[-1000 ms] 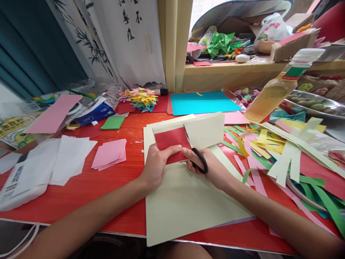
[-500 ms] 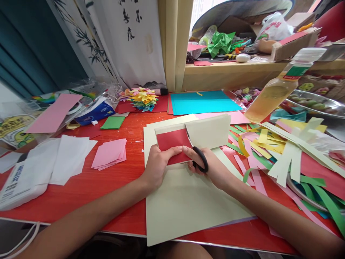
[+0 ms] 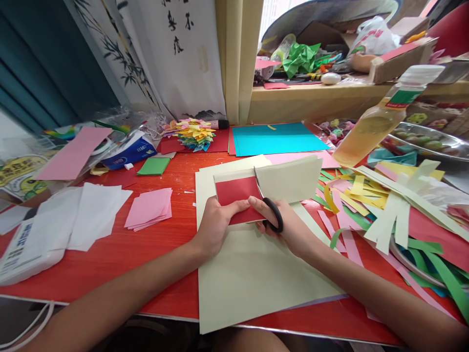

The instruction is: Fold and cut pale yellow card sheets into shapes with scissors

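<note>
My left hand (image 3: 216, 222) pinches a red paper piece (image 3: 236, 190) laid over a pale green sheet (image 3: 293, 181), its thumb flat across the red. Black-handled scissors (image 3: 274, 215) are in my right hand (image 3: 286, 222), fingers through the loop. The blades run along the right edge of the red piece, with the pale sheet extending to their right. My right thumb tip touches or nearly touches the left thumb. Beneath both hands lie larger pale green sheets (image 3: 256, 278); the fingers under the paper are hidden.
Pink squares (image 3: 148, 210) and a green stack (image 3: 154, 166) lie to the left. Coloured strips (image 3: 351, 195) heap at the right, beside a bottle (image 3: 377, 122). Blue sheets (image 3: 278, 139) and a folded-paper ball (image 3: 195, 134) sit at the back of the red table (image 3: 154, 283).
The red piece and pale sheet have shifted slightly right, and the right part of the sheet leans further right. Both hands keep their hold.
</note>
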`<state>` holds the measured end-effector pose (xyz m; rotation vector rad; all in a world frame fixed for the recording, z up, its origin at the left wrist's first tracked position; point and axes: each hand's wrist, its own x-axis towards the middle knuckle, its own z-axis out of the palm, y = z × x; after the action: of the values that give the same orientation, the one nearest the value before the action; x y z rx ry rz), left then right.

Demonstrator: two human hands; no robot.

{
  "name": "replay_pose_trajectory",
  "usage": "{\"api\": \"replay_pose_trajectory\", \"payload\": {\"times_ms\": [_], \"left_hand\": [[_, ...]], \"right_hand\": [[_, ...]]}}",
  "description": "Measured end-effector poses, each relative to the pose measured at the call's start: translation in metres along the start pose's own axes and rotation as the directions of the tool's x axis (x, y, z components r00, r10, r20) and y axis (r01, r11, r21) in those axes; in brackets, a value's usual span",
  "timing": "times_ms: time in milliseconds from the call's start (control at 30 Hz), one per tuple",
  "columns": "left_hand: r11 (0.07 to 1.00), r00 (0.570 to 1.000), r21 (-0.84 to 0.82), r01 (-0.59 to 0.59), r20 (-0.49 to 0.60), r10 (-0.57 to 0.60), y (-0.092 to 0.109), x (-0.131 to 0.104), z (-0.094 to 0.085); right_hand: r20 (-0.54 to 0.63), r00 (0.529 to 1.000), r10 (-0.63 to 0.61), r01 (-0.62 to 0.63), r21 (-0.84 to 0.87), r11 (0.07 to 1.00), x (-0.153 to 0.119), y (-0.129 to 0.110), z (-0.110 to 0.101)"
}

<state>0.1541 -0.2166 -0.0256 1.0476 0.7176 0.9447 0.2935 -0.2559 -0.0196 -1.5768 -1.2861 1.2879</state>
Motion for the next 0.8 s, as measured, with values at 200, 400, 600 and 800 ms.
{"api": "replay_pose_trajectory", "payload": {"times_ms": [200,400,600,800], "left_hand": [[1.000,0.999,0.012,0.022,0.048,-0.023,0.001,-0.002,0.003],[0.999,0.999,0.012,0.049,0.007,-0.049,0.001,-0.003,0.004],[0.997,0.997,-0.008,0.076,-0.028,-0.076,0.000,-0.001,0.003],[0.992,0.992,-0.031,0.122,-0.012,-0.123,0.000,-0.006,0.005]], "right_hand": [[0.040,0.999,0.026,-0.029,0.096,0.995,-0.002,-0.006,-0.001],[0.006,1.000,0.009,-0.010,0.070,0.997,0.000,-0.002,0.000],[-0.005,1.000,-0.014,0.015,0.129,0.992,0.002,0.009,0.001],[0.036,0.999,0.011,-0.018,0.210,0.978,0.003,0.001,-0.004]]}}
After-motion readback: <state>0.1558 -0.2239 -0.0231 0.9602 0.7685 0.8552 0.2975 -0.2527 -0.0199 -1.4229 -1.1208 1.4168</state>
